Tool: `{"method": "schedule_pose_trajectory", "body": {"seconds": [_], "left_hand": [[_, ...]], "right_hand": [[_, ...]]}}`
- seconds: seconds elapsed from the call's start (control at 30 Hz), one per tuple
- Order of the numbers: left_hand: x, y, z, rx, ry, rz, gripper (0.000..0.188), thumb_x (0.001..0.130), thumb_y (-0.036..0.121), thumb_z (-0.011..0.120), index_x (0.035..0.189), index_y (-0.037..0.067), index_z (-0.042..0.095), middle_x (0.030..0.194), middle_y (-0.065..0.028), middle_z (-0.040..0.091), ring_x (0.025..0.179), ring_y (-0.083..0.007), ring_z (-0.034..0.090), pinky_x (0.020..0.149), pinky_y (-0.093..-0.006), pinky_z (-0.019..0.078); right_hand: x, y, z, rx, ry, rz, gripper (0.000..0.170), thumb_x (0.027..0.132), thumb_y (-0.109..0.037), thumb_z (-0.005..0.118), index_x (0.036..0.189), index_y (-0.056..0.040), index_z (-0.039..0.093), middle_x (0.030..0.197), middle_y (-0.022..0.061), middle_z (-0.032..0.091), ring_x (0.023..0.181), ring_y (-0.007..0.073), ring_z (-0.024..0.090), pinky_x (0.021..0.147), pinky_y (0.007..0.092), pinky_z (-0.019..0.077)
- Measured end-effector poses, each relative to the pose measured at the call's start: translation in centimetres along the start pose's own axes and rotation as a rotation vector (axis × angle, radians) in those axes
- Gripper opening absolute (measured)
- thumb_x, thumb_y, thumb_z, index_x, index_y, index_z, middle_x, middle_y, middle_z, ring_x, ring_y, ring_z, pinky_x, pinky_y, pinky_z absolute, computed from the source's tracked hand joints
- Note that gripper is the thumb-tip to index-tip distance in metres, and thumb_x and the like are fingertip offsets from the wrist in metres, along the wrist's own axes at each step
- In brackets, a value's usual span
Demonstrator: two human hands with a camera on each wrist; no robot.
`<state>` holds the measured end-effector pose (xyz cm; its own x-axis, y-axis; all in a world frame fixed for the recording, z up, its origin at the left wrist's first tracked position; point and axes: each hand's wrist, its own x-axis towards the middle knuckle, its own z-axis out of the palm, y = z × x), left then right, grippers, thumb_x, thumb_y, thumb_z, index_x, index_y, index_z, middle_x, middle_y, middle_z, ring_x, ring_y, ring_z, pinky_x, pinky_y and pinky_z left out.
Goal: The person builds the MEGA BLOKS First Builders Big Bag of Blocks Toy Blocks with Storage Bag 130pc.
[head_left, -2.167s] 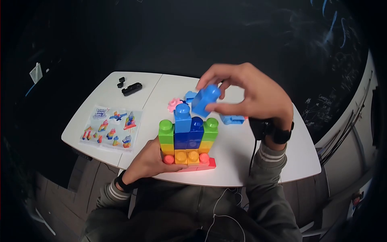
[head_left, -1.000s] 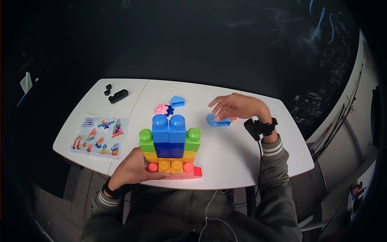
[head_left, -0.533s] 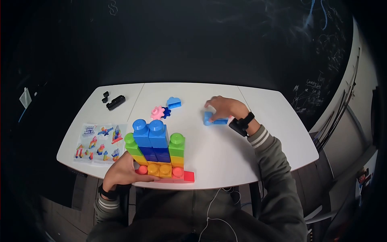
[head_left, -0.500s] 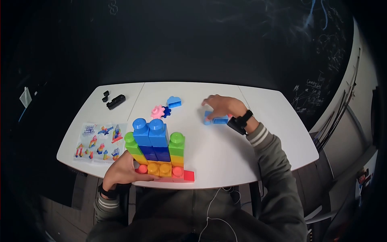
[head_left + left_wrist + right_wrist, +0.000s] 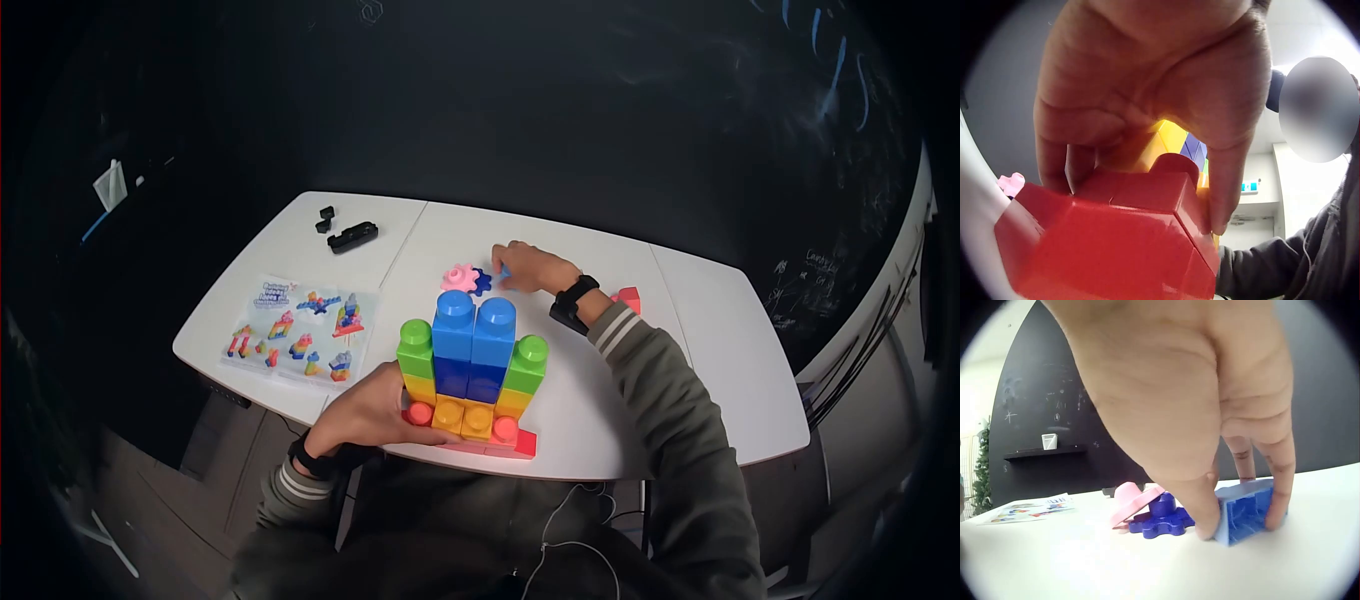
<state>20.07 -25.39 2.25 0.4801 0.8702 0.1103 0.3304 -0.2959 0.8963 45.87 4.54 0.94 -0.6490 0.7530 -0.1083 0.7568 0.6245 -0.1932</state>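
My left hand (image 5: 370, 408) grips the red base (image 5: 1110, 250) of a block tower at its left end, near the table's front edge. The tower rises in yellow, green and dark blue blocks, with two light blue blocks (image 5: 475, 330) side by side on top. At the back of the table, my right hand (image 5: 537, 268) pinches a light blue block (image 5: 1244, 512) between thumb and fingers. Its hollow side shows in the right wrist view, low at the table. Just left of it lie a dark blue gear (image 5: 1161, 520) and a pink gear (image 5: 460, 277) leaning on it.
A picture sheet of building ideas (image 5: 300, 330) lies on the left of the white table (image 5: 600, 420). Black parts (image 5: 353, 237) lie at the back left. A red block (image 5: 627, 299) shows beyond my right forearm. A dark board (image 5: 500, 110) stands behind the table.
The light blue block that my right hand held is on top of the tower. That hand then went to a longer light blue piece, then left to the block it pinches. The head view shifted.
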Motion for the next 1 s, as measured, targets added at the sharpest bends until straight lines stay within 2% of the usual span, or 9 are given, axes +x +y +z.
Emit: {"method": "schedule_pose_trajectory", "body": {"seconds": [0.1,0.2,0.27,0.33,0.4,0.43,0.63,0.77,1.0], "left_hand": [[0.1,-0.4,0.2,-0.017,-0.016,0.034,0.068,0.081,0.013,0.101,0.139,0.002,0.067,0.131,-0.0104,0.077,0.117,-0.0231,0.073,0.109,-0.0362,0.0574],[0.2,-0.5,0.4,0.000,-0.011,0.028,0.067,0.082,0.012,0.100,0.139,0.002,0.066,0.130,-0.0107,0.077,0.116,-0.0234,0.074,0.108,-0.0363,0.0579],[0.3,-0.6,0.4,0.011,-0.009,0.025,0.066,0.082,0.012,0.100,0.138,0.002,0.067,0.129,-0.0109,0.077,0.116,-0.0236,0.074,0.108,-0.0364,0.0581],[0.4,-0.7,0.5,-0.024,-0.029,0.048,0.067,0.083,0.012,0.099,0.139,0.002,0.066,0.131,-0.0110,0.076,0.118,-0.0236,0.073,0.109,-0.0365,0.0577],[0.5,-0.6,0.6,-0.036,-0.045,0.031,0.070,0.082,0.011,0.100,0.141,0.002,0.064,0.134,-0.0100,0.075,0.121,-0.0223,0.072,0.111,-0.0367,0.0569],[0.5,-0.5,0.6,-0.043,-0.059,0.016,0.073,0.082,0.010,0.100,0.143,0.002,0.062,0.137,-0.0089,0.073,0.124,-0.0211,0.070,0.112,-0.0369,0.0560],[0.3,-0.1,0.7,-0.071,-0.026,0.020,0.073,0.082,0.010,0.100,0.144,0.003,0.062,0.137,-0.0092,0.073,0.124,-0.0210,0.070,0.113,-0.0376,0.0552],[0.4,0.1,0.5,-0.038,-0.040,0.024,0.074,0.083,0.012,0.099,0.146,0.003,0.061,0.137,-0.0104,0.072,0.125,-0.0235,0.070,0.113,-0.0377,0.0555],[0.3,-0.1,0.6,-0.045,-0.021,0.025,0.074,0.083,0.013,0.099,0.145,0.003,0.061,0.138,-0.0110,0.072,0.126,-0.0236,0.070,0.113,-0.0384,0.0558]], "right_hand": [[-0.6,1.4,-0.3,-0.116,0.107,-0.057,0.047,0.094,-0.033,0.083,0.127,-0.0044,0.067,0.130,0.0225,0.064,0.117,0.0425,0.071,0.098,0.0503,0.0588],[-4.8,-1.7,-4.6,0.021,0.222,-0.086,0.053,0.092,-0.029,0.083,0.133,0.0001,0.067,0.131,0.0245,0.067,0.117,0.0428,0.072,0.099,0.0466,0.0595],[-8.3,-4.7,-7.7,0.237,0.320,-0.186,0.056,0.097,-0.019,0.079,0.150,-0.0058,0.063,0.130,0.0174,0.070,0.122,0.0326,0.071,0.100,0.0434,0.0585],[-12.2,-8.1,-11.2,0.523,0.169,-0.276,0.063,0.101,-0.025,0.077,0.159,-0.0082,0.058,0.134,0.0173,0.073,0.128,0.0294,0.070,0.104,0.0437,0.0587],[-15.2,-10.5,-12.6,0.737,0.166,-0.470,0.059,0.104,-0.025,0.076,0.157,-0.0053,0.058,0.144,0.0186,0.072,0.132,0.0278,0.070,0.104,0.0450,0.0606],[-16.2,-11.2,-12.7,0.739,0.166,-0.466,0.059,0.104,-0.025,0.076,0.157,-0.0053,0.058,0.144,0.0186,0.072,0.132,0.0278,0.070,0.104,0.0450,0.0606],[-15.0,-13.0,-11.5,1.000,0.032,-0.997,0.069,0.103,-0.031,0.081,0.161,-0.0053,0.053,0.150,0.0218,0.067,0.145,0.0373,0.062,0.122,0.0541,0.0509],[-12.6,-12.3,-10.3,1.084,-0.196,-1.090,0.079,0.092,-0.023,0.092,0.159,-0.0060,0.054,0.152,0.0229,0.066,0.152,0.0383,0.056,0.128,0.0558,0.0427],[-10.5,-11.2,-9.4,1.074,-0.257,-1.100,0.076,0.094,-0.023,0.090,0.158,-0.0064,0.053,0.153,0.0219,0.065,0.153,0.0379,0.054,0.129,0.0536,0.0415]]}}
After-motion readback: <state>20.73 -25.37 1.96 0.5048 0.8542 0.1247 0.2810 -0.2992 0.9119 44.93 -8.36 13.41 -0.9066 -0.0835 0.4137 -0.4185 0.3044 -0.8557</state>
